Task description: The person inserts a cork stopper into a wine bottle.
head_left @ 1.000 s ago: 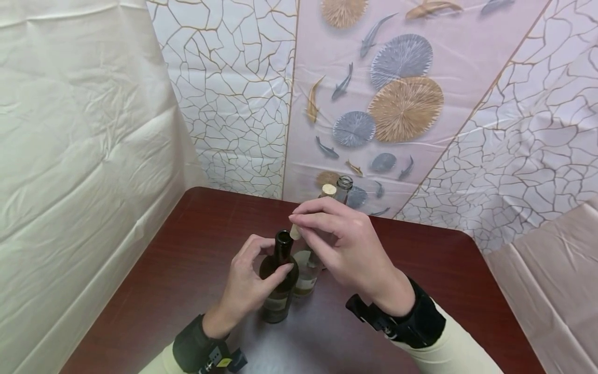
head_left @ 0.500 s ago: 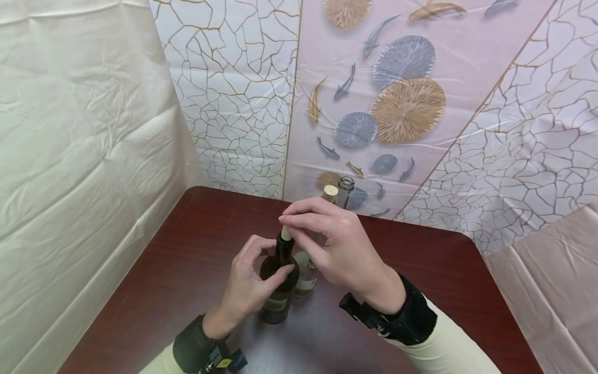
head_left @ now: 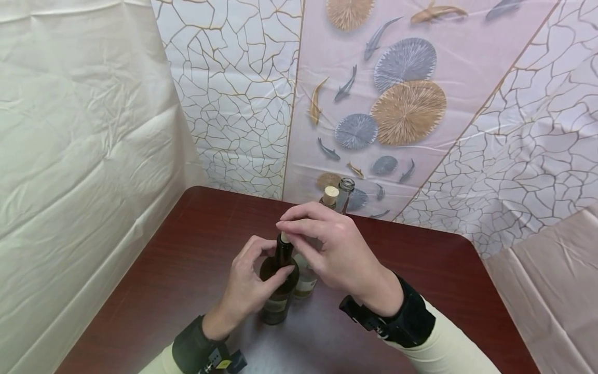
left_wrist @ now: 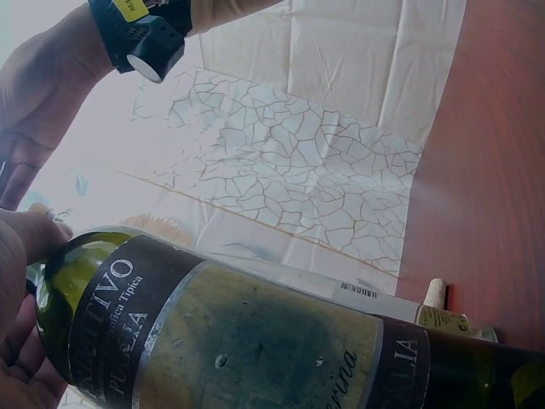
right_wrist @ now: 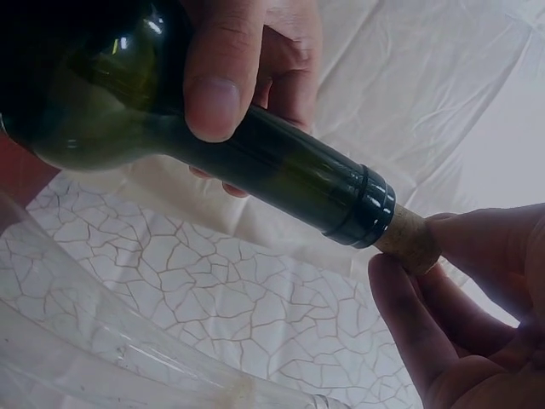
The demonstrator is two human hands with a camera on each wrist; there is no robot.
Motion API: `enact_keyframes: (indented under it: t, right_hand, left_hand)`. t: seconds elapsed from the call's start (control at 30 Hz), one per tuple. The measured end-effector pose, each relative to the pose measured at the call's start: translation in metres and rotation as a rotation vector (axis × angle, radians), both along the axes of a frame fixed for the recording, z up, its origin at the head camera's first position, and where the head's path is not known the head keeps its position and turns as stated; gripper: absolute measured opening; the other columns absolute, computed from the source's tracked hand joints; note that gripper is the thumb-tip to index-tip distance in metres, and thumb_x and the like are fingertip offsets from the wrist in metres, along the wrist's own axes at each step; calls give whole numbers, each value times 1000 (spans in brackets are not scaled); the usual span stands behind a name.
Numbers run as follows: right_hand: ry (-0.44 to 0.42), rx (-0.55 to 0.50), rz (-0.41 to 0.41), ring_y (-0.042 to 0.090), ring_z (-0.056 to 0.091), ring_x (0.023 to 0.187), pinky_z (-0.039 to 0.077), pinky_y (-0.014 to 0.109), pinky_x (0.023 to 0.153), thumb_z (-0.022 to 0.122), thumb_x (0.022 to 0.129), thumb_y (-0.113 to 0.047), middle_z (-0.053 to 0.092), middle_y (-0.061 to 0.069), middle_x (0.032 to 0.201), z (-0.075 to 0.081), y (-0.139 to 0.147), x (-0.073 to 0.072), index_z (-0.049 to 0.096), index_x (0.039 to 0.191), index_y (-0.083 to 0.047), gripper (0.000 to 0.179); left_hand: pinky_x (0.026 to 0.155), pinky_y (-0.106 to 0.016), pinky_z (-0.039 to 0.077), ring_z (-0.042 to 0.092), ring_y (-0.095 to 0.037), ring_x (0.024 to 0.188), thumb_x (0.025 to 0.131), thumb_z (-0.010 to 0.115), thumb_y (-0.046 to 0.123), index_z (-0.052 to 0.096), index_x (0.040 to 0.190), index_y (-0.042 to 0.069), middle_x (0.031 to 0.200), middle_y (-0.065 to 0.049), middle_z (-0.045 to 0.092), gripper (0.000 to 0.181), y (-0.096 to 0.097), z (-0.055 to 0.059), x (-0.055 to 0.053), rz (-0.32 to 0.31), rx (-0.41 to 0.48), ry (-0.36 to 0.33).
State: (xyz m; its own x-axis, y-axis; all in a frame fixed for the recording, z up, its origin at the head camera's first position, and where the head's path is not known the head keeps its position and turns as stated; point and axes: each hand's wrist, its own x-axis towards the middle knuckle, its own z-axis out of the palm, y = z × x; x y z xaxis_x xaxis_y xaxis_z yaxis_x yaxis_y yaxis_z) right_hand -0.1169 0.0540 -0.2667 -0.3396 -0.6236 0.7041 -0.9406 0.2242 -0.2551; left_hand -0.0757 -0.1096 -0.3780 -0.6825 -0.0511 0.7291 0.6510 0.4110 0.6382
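A dark green wine bottle (head_left: pixel 275 304) stands upright on the table. My left hand (head_left: pixel 249 283) grips it at the shoulder and lower neck, thumb on the near side. With thumb and fingertips my right hand (head_left: pixel 338 252) pinches a cork (right_wrist: pixel 410 241) at the bottle's mouth. In the right wrist view the cork's lower end sits inside the rim (right_wrist: pixel 383 209), while much of it still sticks out. The bottle's dark and tan label (left_wrist: pixel 255 336) faces the left wrist camera. From the head, the right fingers hide most of the cork.
Right behind the green bottle stands a clear bottle (head_left: pixel 304 285), partly hidden by my right hand. Farther back are a bottle with a cork in its top (head_left: pixel 331 195) and an uncorked clear bottle (head_left: pixel 346 188). Another cork (left_wrist: pixel 437 293) shows low in the left wrist view, by the table (head_left: pixel 210 228).
My right hand has moved left with the cork, from beside the bottle's mouth onto it, then slightly down. My left hand has kept its grip on the bottle.
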Motion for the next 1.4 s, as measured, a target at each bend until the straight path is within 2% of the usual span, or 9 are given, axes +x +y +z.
enact_keyframes:
  t: [0.23, 0.5, 0.73, 1.07, 1.4]
  right_hand:
    - [54, 4, 3, 15, 66, 100, 56, 27, 81, 72, 83, -1, 71, 6, 104, -1, -1, -1, 76, 102, -4, 19]
    - [133, -41, 21, 17, 67, 99, 57, 26, 81, 75, 80, 1, 71, 9, 101, -9, -3, -2, 75, 102, -1, 22]
    - [156, -59, 29, 19, 66, 101, 56, 29, 85, 74, 79, 3, 71, 10, 102, -12, -5, -2, 75, 103, 0, 24]
    - [199, -131, 66, 22, 66, 99, 57, 32, 85, 73, 78, 6, 70, 12, 101, -16, -5, -3, 73, 104, 3, 26]
    - [195, -152, 59, 22, 66, 98, 57, 32, 84, 73, 79, 5, 70, 13, 100, -19, -6, -4, 73, 105, 2, 26]
  left_hand:
    - [70, -40, 55, 58, -19, 84, 70, 83, 0, 62, 105, 0, 94, -9, 59, 40, 0, 1, -1, -2, 5, -4]
    - [69, -39, 54, 57, -18, 84, 68, 83, -1, 62, 105, 0, 93, -9, 58, 43, -1, -2, 0, 3, 2, 16]
    - [76, -27, 54, 58, -10, 91, 74, 83, 14, 63, 115, 13, 101, 1, 59, 45, -7, -34, -18, -15, 9, 29]
    - [77, -26, 54, 59, -11, 91, 72, 84, 12, 63, 114, 11, 100, 0, 60, 47, -6, -33, -21, -21, 15, 64]
    - [76, -27, 54, 59, -10, 90, 72, 84, 13, 64, 114, 12, 100, 1, 60, 46, -5, -34, -21, -10, 10, 51]
